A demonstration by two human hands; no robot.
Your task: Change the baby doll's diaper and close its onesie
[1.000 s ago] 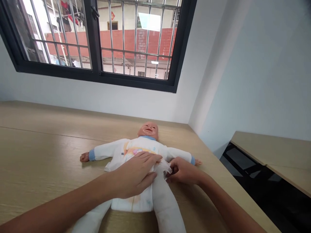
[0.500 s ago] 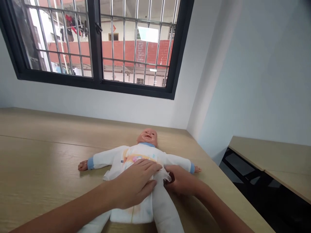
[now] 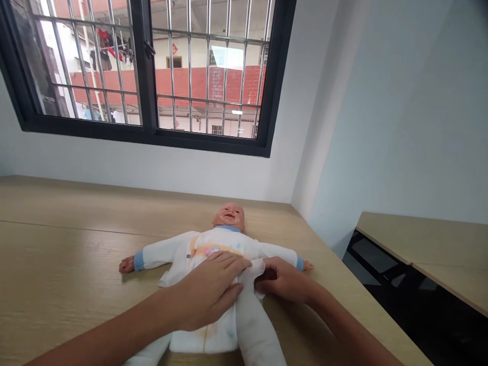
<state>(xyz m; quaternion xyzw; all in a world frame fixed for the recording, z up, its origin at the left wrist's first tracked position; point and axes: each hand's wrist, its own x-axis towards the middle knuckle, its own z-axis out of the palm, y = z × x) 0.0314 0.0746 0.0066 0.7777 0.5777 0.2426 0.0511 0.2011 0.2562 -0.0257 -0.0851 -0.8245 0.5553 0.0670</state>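
Note:
A baby doll [image 3: 229,216] lies on its back on the wooden table, arms spread, in a white top [image 3: 223,239] with blue cuffs and an orange print. Between its white legs shows a white diaper [image 3: 198,341], laid out flat toward me. My left hand [image 3: 209,292] rests flat across the doll's belly, fingers stretched, covering the middle of the body. Beside the doll's hip, my right hand [image 3: 284,279] pinches a thin white side flap [image 3: 260,265] of the diaper between thumb and fingers. The fingertips are partly hidden.
The wooden tabletop [image 3: 76,254] meets a white wall below a barred, dark-framed window [image 3: 152,132]. The table's right edge slants toward me. Beyond it stands a lower wooden surface [image 3: 427,239] with a glossy black front [image 3: 400,274].
My right hand has raised the white flap at the doll's hip, and its fingers have turned a little. My left hand stays on the belly. The view has shifted slightly.

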